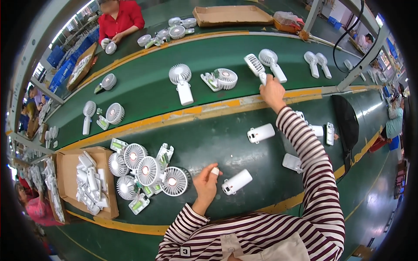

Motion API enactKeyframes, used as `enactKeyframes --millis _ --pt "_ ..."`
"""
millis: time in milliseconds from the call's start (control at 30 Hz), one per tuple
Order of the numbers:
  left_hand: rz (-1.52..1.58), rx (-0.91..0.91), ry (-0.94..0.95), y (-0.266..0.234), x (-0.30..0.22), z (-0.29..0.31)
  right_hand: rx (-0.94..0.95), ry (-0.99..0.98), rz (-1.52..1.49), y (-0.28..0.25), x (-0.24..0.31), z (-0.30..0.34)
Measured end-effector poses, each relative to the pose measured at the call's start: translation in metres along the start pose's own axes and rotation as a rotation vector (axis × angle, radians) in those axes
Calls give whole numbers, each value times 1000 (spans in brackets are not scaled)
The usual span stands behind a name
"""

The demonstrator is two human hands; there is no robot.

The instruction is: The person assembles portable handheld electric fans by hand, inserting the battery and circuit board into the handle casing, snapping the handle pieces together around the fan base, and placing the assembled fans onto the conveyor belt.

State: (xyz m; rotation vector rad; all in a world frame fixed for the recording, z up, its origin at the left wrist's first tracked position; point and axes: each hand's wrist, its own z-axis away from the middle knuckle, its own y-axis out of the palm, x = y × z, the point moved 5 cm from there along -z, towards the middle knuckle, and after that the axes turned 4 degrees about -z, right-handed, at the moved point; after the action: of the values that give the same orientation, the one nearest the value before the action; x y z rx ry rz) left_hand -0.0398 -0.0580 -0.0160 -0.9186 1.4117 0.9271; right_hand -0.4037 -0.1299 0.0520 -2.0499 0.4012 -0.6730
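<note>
Green conveyor bench (209, 143). Right hand (272, 90) grasps fan (256, 67), placing it; left hand (206, 185) pinches small white part (214, 171). Next likely: release fan.

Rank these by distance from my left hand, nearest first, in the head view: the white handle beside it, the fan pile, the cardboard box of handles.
1. White handle, just right of the left hand.
2. Fan pile, to its left.
3. Cardboard box, farthest left.

White handheld fan (256, 66) (tilted) on green belt; small white cap (214, 171).
</note>
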Motion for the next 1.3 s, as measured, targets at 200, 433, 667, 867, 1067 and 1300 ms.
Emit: enactKeyframes --millis 200,433,667,867,1067,1300 --pt "-51 14 5 -4 3 -5 -209 -184 162 25 36 -37" --pt "-410 251 339 9 -34 2 282 16 -335 69 69 -33" --pt "-824 443 569 37 -44 39 376 73 -276 45 88 -13" --pt "-730 343 602 81 -41 32 192 -71 -626 -6 129 34" --pt "-561 386 579 85 -57 61 66 -117 -1035 -101 129 77" --pt "-623 243 525 7 -44 101 309 27 -1212 -106 99 172"
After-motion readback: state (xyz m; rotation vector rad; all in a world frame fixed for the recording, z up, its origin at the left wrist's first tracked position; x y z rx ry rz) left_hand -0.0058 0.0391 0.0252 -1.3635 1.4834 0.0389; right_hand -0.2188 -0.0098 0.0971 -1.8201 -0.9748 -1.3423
